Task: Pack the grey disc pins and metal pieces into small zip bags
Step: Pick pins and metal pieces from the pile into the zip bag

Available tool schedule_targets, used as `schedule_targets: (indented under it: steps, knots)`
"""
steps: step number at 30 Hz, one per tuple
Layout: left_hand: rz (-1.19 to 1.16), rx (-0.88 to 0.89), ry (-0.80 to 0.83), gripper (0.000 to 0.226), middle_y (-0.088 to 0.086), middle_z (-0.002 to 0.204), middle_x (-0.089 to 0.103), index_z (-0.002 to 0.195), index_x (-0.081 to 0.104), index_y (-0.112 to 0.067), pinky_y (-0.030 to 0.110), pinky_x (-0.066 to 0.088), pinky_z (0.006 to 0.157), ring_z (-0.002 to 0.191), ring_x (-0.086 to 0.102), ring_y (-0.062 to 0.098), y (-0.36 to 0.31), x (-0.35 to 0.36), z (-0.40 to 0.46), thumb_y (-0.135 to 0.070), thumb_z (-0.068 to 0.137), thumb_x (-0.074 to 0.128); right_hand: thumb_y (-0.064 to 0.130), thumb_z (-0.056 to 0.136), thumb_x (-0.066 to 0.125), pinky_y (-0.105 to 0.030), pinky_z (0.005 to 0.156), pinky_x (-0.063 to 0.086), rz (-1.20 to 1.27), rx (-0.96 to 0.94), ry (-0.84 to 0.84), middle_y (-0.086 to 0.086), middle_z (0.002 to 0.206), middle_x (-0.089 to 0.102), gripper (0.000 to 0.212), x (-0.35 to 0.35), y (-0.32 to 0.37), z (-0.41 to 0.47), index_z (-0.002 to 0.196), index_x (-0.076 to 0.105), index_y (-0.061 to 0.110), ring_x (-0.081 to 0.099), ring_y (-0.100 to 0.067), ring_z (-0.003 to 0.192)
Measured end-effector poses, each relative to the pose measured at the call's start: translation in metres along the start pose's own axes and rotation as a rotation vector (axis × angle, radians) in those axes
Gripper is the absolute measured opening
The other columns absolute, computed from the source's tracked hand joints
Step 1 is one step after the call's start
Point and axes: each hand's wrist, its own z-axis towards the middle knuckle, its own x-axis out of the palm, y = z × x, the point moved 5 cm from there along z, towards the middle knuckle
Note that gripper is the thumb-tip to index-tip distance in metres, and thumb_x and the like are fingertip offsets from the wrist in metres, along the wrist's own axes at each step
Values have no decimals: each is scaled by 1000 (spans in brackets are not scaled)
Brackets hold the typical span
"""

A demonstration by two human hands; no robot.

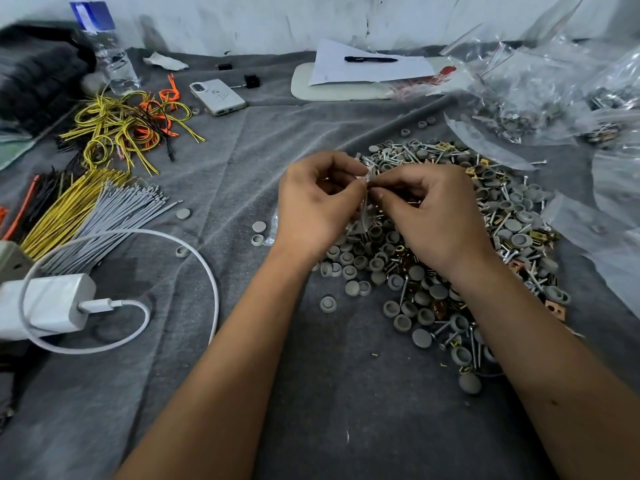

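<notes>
A big heap of grey disc pins [446, 244], screws and brass-coloured metal pieces lies on the grey cloth at centre right. Above its left edge my left hand [317, 202] and my right hand [429, 209] meet, both pinching the top of a small clear zip bag [365, 211] that hangs between them. What the bag holds is hidden by my fingers. A few loose grey discs [259, 226] lie to the left of the heap.
Filled clear bags [526, 95] pile up at the back right. Yellow, orange and grey wire ties [104, 202] cover the left side, with a white charger and cable [52, 306] in front. A phone [218, 97], water bottle [107, 53], paper and pen [370, 59] sit at the back.
</notes>
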Motion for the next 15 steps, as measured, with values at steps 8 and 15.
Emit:
schedule_targets:
  steps: [8,15]
  knots:
    - [-85,25,-18,10,9,72,69,91,73,-3,25,52,56,55,63,14,0,-5,4,6,87,71,11,93,73,-18,84,56,25,-1,71,17,94,76,20,5,-1,0,103,79,27,71,3,90]
    - [-113,45,-47,13,3,69,69,90,72,-3,20,49,52,52,61,8,0,-11,6,9,87,69,6,90,74,-22,82,60,57,39,18,12,93,77,19,0,-3,2,102,81,18,73,0,88]
